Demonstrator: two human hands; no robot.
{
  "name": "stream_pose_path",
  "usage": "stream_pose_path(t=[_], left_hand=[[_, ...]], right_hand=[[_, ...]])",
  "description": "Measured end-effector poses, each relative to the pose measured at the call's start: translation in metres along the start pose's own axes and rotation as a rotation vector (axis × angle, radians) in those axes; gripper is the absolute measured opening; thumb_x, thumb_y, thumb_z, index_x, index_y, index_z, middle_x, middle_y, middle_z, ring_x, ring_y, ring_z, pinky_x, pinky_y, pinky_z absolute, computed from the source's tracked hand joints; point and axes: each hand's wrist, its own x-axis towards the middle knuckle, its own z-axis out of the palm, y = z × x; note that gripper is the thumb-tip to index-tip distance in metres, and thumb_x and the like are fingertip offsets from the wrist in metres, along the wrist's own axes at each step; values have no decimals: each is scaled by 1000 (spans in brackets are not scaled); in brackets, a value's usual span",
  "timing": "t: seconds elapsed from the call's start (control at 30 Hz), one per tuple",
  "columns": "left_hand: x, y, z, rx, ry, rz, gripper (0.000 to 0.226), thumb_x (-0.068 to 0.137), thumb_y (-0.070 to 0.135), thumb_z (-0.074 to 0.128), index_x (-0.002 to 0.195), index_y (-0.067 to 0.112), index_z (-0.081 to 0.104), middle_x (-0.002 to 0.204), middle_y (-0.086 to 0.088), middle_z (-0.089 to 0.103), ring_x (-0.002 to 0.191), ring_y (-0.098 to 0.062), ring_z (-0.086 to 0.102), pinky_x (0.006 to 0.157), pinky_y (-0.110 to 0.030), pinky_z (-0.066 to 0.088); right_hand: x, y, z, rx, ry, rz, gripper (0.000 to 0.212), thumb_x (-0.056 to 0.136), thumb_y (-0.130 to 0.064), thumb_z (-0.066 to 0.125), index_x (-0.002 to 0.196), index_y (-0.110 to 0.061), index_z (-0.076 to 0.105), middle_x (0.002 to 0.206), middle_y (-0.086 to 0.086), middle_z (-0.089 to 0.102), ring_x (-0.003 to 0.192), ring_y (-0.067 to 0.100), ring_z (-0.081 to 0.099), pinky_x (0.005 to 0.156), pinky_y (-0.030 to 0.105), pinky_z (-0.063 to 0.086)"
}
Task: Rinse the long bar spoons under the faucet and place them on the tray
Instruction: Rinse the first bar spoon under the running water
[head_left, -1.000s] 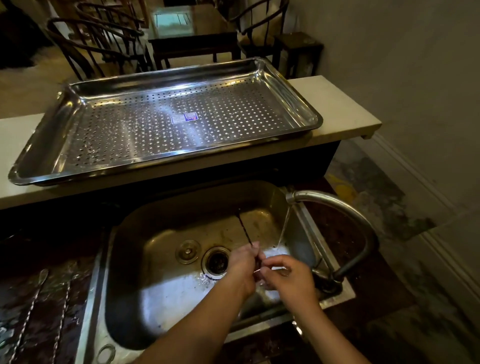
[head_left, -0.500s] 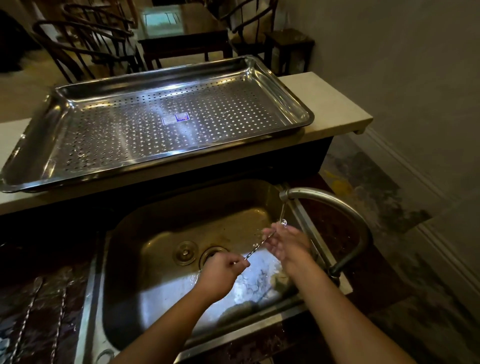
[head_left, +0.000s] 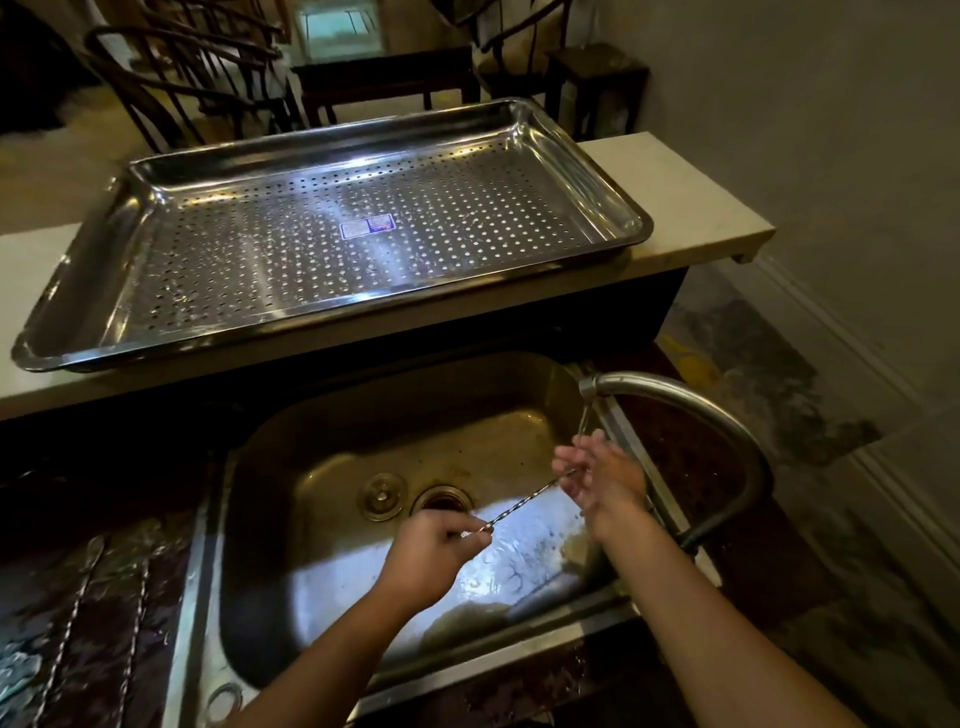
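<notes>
While under faucet (head_left: 665, 389), slim twisted bar spoon (head_left: 521, 503)

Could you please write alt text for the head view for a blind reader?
A person rinses a long twisted bar spoon over a steel sink: the left hand grips its near end while the right hand touches the other end under the running faucet. A perforated tray sits on the counter behind.

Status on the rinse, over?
Left hand grips bar spoon by near end; right hand open at its tip under faucet stream. No spoon on tray yet. Nothing in the way.
</notes>
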Motion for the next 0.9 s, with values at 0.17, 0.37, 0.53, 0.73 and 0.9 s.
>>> stream_pose_path(t=[0.17,0.37,0.53,0.73,0.9], left_hand=[[-17,-27,-11,-126,4,-122,13,86,21,71,74,17,76,54,9,58,50,-5,48,53,-20,42],[-42,-71,-32,-118,62,-227,10,87,20,69,83,12,73,51,2,56,45,-11,50,49,-20,39],[-48,-94,-50,-277,316,-361,6,90,4,63,91,-2,65,52,-11,45,29,-13,43,32,-14,31],[-22,-132,-69,-606,603,-630,13,93,-1,55,94,-4,67,63,-13,55,42,-16,56,36,-18,38],[-7,-167,-81,-436,716,-749,27,94,17,55,113,5,69,115,-12,70,108,-25,65,54,-9,36]], right_hand=[[-9,24,-7,-230,-157,12,13,102,-17,55,101,-7,64,87,14,74,71,23,73,59,32,60],[-18,77,-19,-751,-313,-83,10,96,-8,63,102,-15,68,102,13,71,85,26,67,72,38,56],[-37,103,-33,-1367,-440,-394,13,95,-25,66,84,-32,65,87,-5,72,83,11,66,77,32,52],[-48,111,-30,-1665,-453,-564,21,99,-49,49,93,-35,64,98,-11,68,85,2,56,74,25,45],[-45,111,-23,-1733,-420,-549,27,98,-55,46,92,-34,62,97,-11,68,81,1,52,69,23,40]])
